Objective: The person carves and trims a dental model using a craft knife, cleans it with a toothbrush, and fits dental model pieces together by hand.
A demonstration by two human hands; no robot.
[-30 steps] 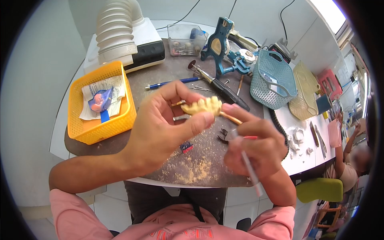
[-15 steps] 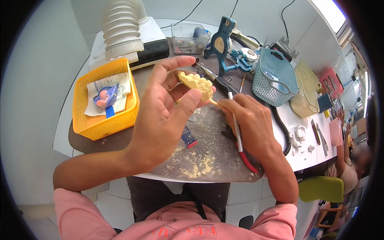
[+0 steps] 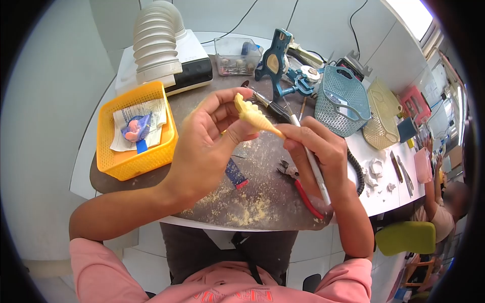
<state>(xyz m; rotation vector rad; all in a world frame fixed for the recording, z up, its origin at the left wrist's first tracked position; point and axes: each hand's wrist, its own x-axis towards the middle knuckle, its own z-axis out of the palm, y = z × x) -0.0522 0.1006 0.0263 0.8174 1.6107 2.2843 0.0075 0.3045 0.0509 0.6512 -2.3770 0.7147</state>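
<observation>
My left hand [image 3: 199, 144] holds a yellow dental cast [image 3: 252, 115] between thumb and fingers, its row of teeth upward. My right hand [image 3: 323, 146] is closed round a slim white-handled tool [image 3: 317, 177] with a thin metal tip pointing away from me. The right fingertips meet the tapering right end of the cast. Whether they grip it, I cannot tell. On the brown mat [image 3: 202, 182] below lie red-handled pliers [image 3: 304, 197], a dark blue strip with a red end [image 3: 235, 173], and scattered yellow shavings [image 3: 250, 209].
A yellow basket [image 3: 134, 164] with papers and a small bag stands left. Behind are a machine with a ribbed hose [image 3: 156, 43], a clear box [image 3: 237, 58], a handpiece [image 3: 270, 104] and a blue articulator [image 3: 275, 63]. Baskets [image 3: 343, 98] and plaster bits line the right; another person sits beyond.
The cast has turned, now showing more of its side. My right hand has turned the tool's handle, and more of the pliers shows beneath. The view has shifted slightly.
</observation>
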